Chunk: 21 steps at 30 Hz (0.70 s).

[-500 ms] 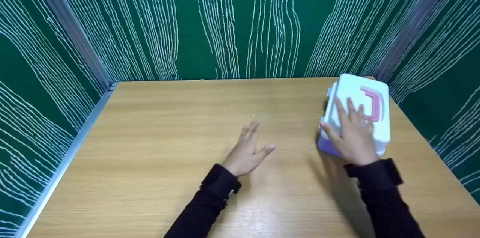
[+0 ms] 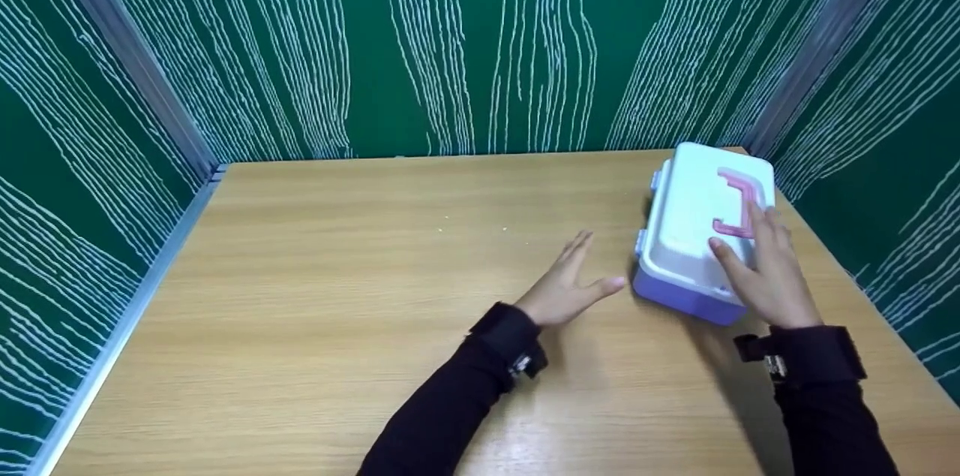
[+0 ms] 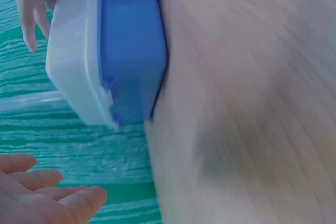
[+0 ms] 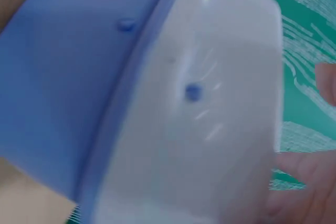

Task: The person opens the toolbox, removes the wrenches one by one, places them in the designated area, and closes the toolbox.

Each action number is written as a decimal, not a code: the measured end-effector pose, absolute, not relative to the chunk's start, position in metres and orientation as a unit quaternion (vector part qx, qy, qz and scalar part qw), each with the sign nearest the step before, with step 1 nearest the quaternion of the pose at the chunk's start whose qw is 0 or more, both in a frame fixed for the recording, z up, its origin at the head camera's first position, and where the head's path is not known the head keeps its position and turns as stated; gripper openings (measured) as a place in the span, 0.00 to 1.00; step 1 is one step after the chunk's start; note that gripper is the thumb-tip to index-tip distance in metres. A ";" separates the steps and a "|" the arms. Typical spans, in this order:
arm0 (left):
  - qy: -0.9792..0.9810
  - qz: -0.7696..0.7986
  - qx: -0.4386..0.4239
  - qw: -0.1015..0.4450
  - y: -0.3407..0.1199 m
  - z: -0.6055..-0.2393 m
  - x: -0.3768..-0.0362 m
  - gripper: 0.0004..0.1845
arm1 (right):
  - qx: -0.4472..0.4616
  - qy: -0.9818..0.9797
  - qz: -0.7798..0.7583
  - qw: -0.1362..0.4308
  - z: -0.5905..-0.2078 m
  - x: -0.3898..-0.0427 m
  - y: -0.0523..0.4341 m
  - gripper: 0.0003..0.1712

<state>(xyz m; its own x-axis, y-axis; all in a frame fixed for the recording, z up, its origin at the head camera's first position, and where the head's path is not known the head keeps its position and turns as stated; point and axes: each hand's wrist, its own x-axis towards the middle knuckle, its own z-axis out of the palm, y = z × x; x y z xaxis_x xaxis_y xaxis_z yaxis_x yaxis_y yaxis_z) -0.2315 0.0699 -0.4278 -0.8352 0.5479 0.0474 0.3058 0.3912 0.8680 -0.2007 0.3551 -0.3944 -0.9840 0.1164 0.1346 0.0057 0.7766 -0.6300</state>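
A plastic storage box [image 2: 694, 198] with a white lid, a purple base and a pink handle [image 2: 748, 206] on top stands at the right of the table. My right hand [image 2: 776, 277] is over the lid's near right side, fingers extended toward the handle. In the right wrist view, parts of that hand [image 4: 310, 182] show beside the white lid. To the left of the box, my left hand [image 2: 566, 288] is apart from it, fingers straight and thumb spread. The left wrist view shows the left fingers [image 3: 37, 198] with nothing in them, and the box [image 3: 128, 45] beyond.
The wooden table [image 2: 300, 296] carries a few tiny pale specks [image 2: 504, 229] near its middle. Green walls [image 2: 525, 48] with white wavy lines enclose the back and sides, with metal posts [image 2: 127, 48] at the corners.
My right hand has moved right and nearer across the lid, uncovering its left part. The left hand has moved right, closer to the box.
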 end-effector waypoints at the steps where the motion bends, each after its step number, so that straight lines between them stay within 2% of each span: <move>1: 0.822 0.491 0.258 0.132 0.075 -0.428 -0.232 0.51 | -0.038 -0.933 0.347 0.083 -0.396 -0.202 0.359 0.49; 6: 0.818 0.482 0.262 0.174 0.100 -0.428 -0.236 0.54 | -0.065 -0.901 0.421 0.085 -0.409 -0.206 0.377 0.48; 14: 0.754 0.561 0.284 0.191 0.132 -0.427 -0.243 0.43 | -0.107 -0.850 0.515 0.024 -0.422 -0.205 0.397 0.53; 21: 0.753 0.569 0.246 0.220 0.143 -0.422 -0.245 0.46 | -0.115 -0.801 0.587 -0.008 -0.426 -0.207 0.397 0.52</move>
<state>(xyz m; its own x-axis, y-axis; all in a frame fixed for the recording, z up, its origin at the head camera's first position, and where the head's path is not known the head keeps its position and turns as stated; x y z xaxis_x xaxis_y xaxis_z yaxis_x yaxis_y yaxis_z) -0.2450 0.1426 -0.4220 -0.7820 0.6212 -0.0517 0.1199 0.2312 0.9655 -0.2072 0.3968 -0.4256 -0.9733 0.1748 -0.1486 0.1943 0.2840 -0.9389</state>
